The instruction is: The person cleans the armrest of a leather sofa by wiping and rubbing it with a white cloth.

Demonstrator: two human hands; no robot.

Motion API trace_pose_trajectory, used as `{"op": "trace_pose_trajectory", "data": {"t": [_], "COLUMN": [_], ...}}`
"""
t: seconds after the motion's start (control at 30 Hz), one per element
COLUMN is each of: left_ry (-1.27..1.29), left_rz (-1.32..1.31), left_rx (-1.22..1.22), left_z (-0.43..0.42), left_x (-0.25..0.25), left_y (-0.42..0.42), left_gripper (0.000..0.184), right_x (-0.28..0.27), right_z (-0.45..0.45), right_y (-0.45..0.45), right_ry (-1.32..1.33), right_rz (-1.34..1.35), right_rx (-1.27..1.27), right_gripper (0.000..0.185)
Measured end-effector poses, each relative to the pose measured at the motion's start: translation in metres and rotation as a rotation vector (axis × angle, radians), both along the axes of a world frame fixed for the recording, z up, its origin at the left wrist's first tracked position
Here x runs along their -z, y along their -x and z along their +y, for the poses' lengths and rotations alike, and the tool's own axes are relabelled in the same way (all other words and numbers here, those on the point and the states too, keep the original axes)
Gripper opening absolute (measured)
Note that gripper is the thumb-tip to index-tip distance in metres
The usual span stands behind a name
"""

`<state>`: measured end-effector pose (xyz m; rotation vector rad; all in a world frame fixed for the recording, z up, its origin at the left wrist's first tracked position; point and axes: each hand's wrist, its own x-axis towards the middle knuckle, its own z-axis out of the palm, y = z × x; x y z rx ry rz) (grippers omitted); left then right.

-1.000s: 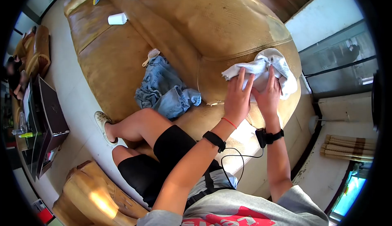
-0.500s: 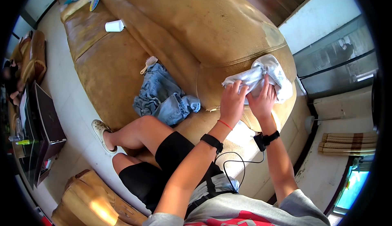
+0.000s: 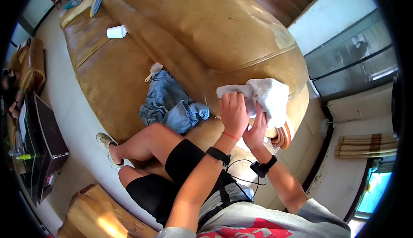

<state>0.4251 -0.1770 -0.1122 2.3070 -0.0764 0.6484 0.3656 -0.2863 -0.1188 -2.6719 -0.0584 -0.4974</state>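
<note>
A whitish cloth [image 3: 273, 98] hangs bunched in both hands over the right arm of the brown sofa [image 3: 185, 23]. My left hand [image 3: 233, 114] has its fingers curled round the cloth's left part. Close beside it on the right, my right hand [image 3: 257, 128] grips the lower edge, its fingers partly behind the fabric. Crumpled blue denim clothing [image 3: 170, 104] lies on the sofa seat left of my hands. A hairbrush [image 3: 154, 71] rests against the denim's upper end.
A white cup [image 3: 116, 32] lies on its side farther along the sofa. Round brown-orange edges [image 3: 283, 135] show below the cloth. A dark glass-topped table [image 3: 47, 143] stands at the left. A person sits at the far left edge.
Both hands have drawn the cloth down and left, toward my body. It has lifted off the sofa arm, and the round brown-orange edges now show beneath it.
</note>
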Motion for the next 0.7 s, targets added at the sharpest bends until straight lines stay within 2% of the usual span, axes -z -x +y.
{"op": "trace_pose_trajectory", "data": {"t": [0.1, 0.2, 0.33, 0.43, 0.57, 0.7], "left_ry": [0.052, 0.139, 0.206, 0.203, 0.337, 0.254], "left_rz": [0.053, 0.056, 0.125, 0.048, 0.063, 0.052], "left_rx": [0.012, 0.023, 0.077, 0.066, 0.185, 0.219], "left_z": [-0.006, -0.013, -0.013, -0.014, -0.025, -0.026], "left_x": [0.01, 0.022, 0.01, -0.001, 0.01, 0.015], "left_y": [0.0, 0.005, 0.018, 0.021, 0.017, 0.017], "left_gripper": [0.042, 0.05, 0.06, 0.061, 0.06, 0.055], "right_x": [-0.003, -0.01, -0.015, -0.018, -0.036, -0.04], "right_z": [0.002, -0.002, -0.021, -0.044, -0.054, -0.054], "right_y": [0.014, 0.023, 0.023, 0.007, -0.013, -0.018], "right_ry": [-0.105, -0.071, 0.024, 0.094, 0.098, 0.075], "right_rz": [-0.008, 0.021, -0.027, -0.139, -0.172, -0.148], "right_rx": [-0.074, -0.07, -0.047, -0.008, 0.009, 0.032], "right_gripper": [0.078, 0.079, 0.081, 0.082, 0.088, 0.092]}}
